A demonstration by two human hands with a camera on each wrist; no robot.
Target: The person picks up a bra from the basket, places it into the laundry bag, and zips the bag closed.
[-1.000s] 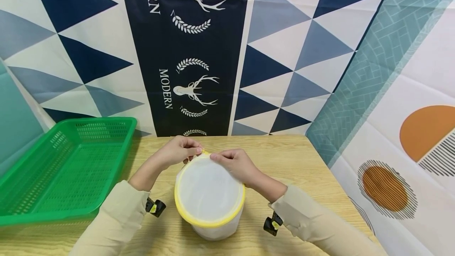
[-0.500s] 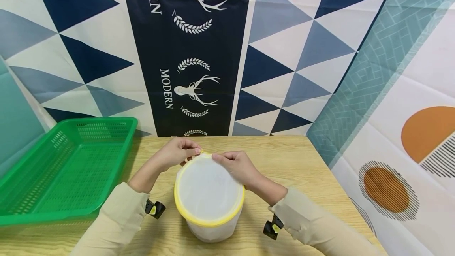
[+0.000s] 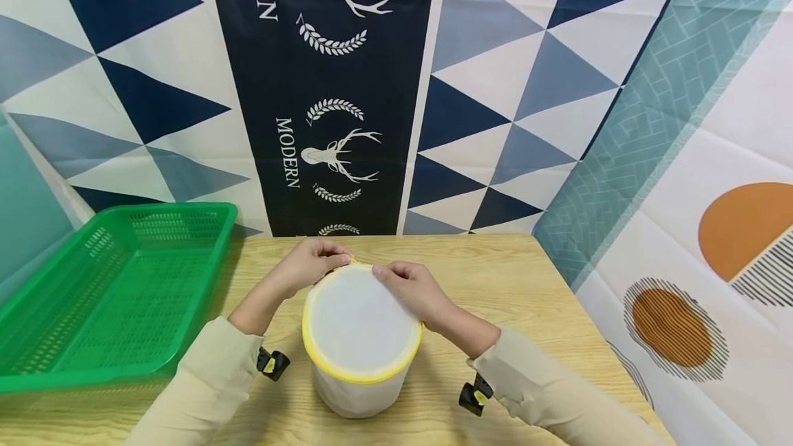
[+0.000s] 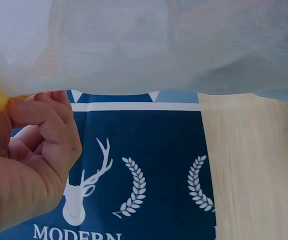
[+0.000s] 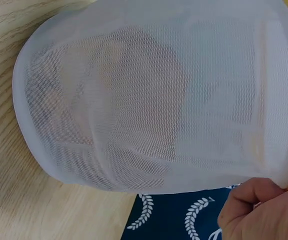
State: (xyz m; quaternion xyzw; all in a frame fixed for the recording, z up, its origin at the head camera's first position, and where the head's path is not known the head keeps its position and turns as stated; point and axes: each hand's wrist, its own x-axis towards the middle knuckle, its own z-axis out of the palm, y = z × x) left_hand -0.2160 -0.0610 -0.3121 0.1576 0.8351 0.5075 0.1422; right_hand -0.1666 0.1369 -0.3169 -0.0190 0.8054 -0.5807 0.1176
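A round white mesh laundry bag (image 3: 362, 319) with yellow trim (image 3: 359, 376) stands up from the wooden table in front of me. At the far side of its top rim, my left hand (image 3: 312, 263) pinches a bit of the yellow edging between thumb and fingers. Just to the right, my right hand (image 3: 414, 289) grips the same rim, thumb on top and fingers bent underneath. The right wrist view shows the bag's fine mesh side (image 5: 144, 100), with faint brownish shapes showing through it. In the left wrist view, the pale cloth (image 4: 133, 50) hangs over the curled fingers (image 4: 48, 125).
A green perforated plastic basket (image 3: 118, 294) sits on the left of the wooden table (image 3: 495, 294). Behind the table hangs a patterned cloth (image 3: 337, 88) with triangles and deer heads. Black cameras (image 3: 272, 365) are strapped to both wrists.
The bag has shifted slightly left, its lower part swinging that way. My right hand has moved a little right along the rim, while the left keeps its pinch with the yellow edging drawn slightly away.
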